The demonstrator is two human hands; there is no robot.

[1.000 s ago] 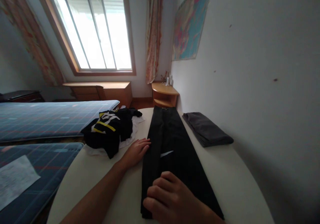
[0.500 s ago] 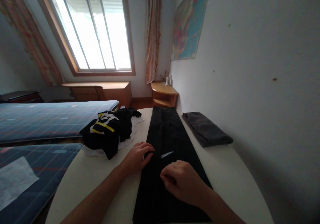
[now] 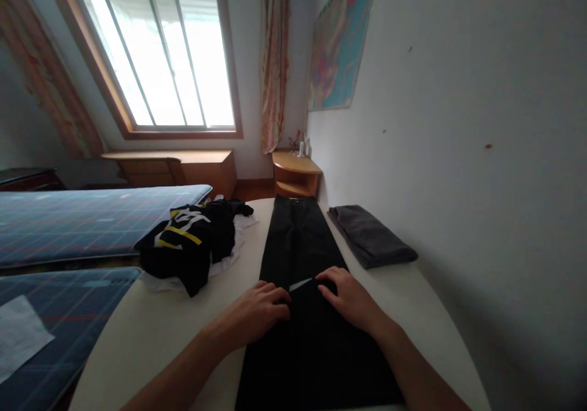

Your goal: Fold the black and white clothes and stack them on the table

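Long black pants [image 3: 302,240] lie flat on a white table, folded into a strip running away from me, with a pale swoosh mark at mid-length. My left hand [image 3: 257,310] rests on their left side, fingers bent beside the swoosh and thumb a little apart. On the right, my right hand [image 3: 346,295] touches the cloth near the swoosh's tip, with a gap between thumb and forefinger. No fabric looks lifted by either hand. Left of the pants lies a heap of clothes with a black shirt [image 3: 215,233] on top, bearing yellow and white print.
The rounded white table [image 3: 440,344] carries a folded dark grey garment [image 3: 371,236] on its right, near the wall. Two blue plaid mattresses [image 3: 92,221] stand to the left, the nearer with a paper sheet [image 3: 22,334]. A corner cabinet [image 3: 296,163] stands beyond the table.
My right hand has moved forward and its curled fingers have loosened onto the cloth. My left hand has come slightly nearer me. The view has shifted slightly; the pants lie as before.
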